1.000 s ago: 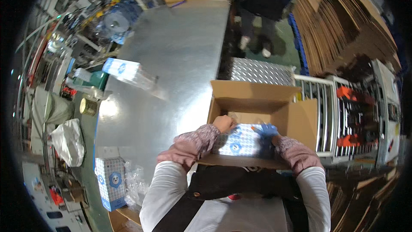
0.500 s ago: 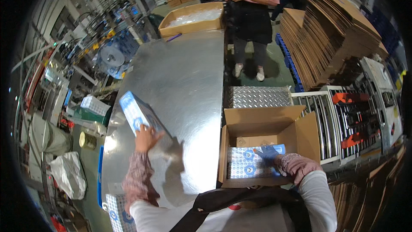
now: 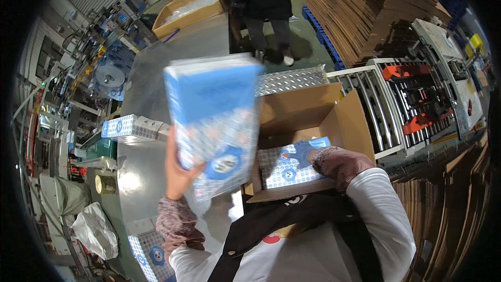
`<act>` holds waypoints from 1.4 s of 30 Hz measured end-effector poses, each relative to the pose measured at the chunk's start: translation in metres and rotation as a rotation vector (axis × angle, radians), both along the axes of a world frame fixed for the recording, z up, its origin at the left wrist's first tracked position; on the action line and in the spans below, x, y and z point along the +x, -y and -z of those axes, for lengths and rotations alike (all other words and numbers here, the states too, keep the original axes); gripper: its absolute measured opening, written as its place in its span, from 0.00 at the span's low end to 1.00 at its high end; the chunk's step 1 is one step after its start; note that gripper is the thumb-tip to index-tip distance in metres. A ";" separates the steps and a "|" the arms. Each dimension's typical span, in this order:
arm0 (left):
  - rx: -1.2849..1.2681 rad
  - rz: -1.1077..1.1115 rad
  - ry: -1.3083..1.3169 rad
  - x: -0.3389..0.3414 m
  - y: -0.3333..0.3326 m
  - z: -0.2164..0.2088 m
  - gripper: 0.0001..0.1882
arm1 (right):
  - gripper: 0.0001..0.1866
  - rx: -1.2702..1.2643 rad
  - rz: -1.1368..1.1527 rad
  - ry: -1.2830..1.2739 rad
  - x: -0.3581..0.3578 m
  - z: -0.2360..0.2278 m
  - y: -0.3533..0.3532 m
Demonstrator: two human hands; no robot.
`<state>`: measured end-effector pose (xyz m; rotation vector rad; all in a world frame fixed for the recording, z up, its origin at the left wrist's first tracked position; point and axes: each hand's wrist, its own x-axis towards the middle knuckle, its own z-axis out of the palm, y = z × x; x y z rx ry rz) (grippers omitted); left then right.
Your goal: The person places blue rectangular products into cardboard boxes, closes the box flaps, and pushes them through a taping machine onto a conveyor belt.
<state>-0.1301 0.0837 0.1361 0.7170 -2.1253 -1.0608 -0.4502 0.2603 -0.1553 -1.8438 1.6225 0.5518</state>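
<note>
Worktable (image 3: pixel 138 169) and open carton (image 3: pixel 357 122) stood side by side, the steel surface to the left, the carton by its right edge. The held package (image 3: pixel 214 99), a blue-and-white box slightly blurred, was in the air left of the carton, its lower right part overlapping the carton's left side in this view. Its long axis ran roughly away from the body, crosswise to the patterned packaging (image 3: pixel 274 169) inside the carton, which ran left to right. The left hand (image 3: pixel 180 169) was the nearer one, pinching the package at its near left edge, thumb on the printed face. The package lay ahead and to the right of that hand, and to the left of the right hand (image 3: pixel 301 154), which, in a blue glove, lay spread over the packaging in the carton.

Counted from large to small: two piles of flattened cardboard (image 3: pixel 365 21), at upper and lower right; one worktable; one co-worker (image 3: pixel 269 0), standing beyond; one open carton; one held package; one similar package (image 3: pixel 154 253) at the near left corner. Along the table's left side sat another patterned box (image 3: pixel 122 128), a paler shape adjoining it; whether that was a second box could not be told. Two emblems showed inside the carton, on one package or two, again unclear.
</note>
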 end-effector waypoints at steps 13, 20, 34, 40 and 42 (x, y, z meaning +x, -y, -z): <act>-0.573 0.497 0.823 -0.191 -0.059 0.310 0.43 | 0.15 -0.342 0.074 0.196 -0.001 -0.035 -0.016; -0.328 0.642 1.202 -0.164 -0.061 0.307 0.48 | 0.24 -0.471 0.023 -0.320 -0.053 0.101 -0.044; -0.138 -0.986 1.024 0.076 0.275 0.083 0.33 | 0.20 -0.029 0.115 0.063 -0.139 0.038 -0.007; -0.331 -0.920 0.941 0.064 0.207 0.101 0.29 | 0.24 -0.551 0.081 0.485 0.005 -0.156 0.115; -0.528 -0.680 0.969 0.040 0.145 0.108 0.27 | 0.22 -0.562 0.257 0.726 0.068 -0.210 0.161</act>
